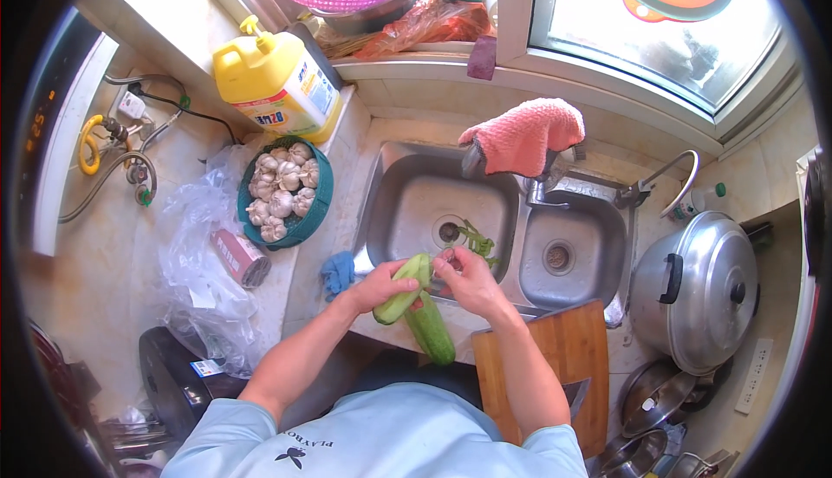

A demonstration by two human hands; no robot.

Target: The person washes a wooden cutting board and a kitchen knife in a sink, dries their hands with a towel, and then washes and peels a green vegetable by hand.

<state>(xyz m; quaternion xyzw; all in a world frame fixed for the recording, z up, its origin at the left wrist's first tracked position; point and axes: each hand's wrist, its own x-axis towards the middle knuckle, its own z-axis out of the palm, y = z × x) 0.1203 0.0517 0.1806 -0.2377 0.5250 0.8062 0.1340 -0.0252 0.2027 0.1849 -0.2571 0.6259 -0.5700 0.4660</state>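
My left hand [390, 286] grips a pale green cucumber [408, 283], largely peeled, over the front rim of the sink. Below it a second, darker green cucumber [432, 335] slants across the counter's front edge. Its upper end meets my left fingers; whether they hold it too, I cannot tell. Beside the peeled one's tip, my right hand [468, 276] pinches a small hand tool [447, 258], mostly covered by the fingers. Green peel strips [478, 241] lie near the drain in the large basin [416, 205] of the steel sink.
On the left stand a teal basket [318, 218] of garlic bulbs [281, 204] and a yellow detergent jug [279, 81]. A blue cloth [338, 273] lies by the sink. A pink towel [530, 137] hangs over the faucet. At right are a wooden cutting board [543, 348], a knife blade [575, 393] and a large lidded pot [705, 289].
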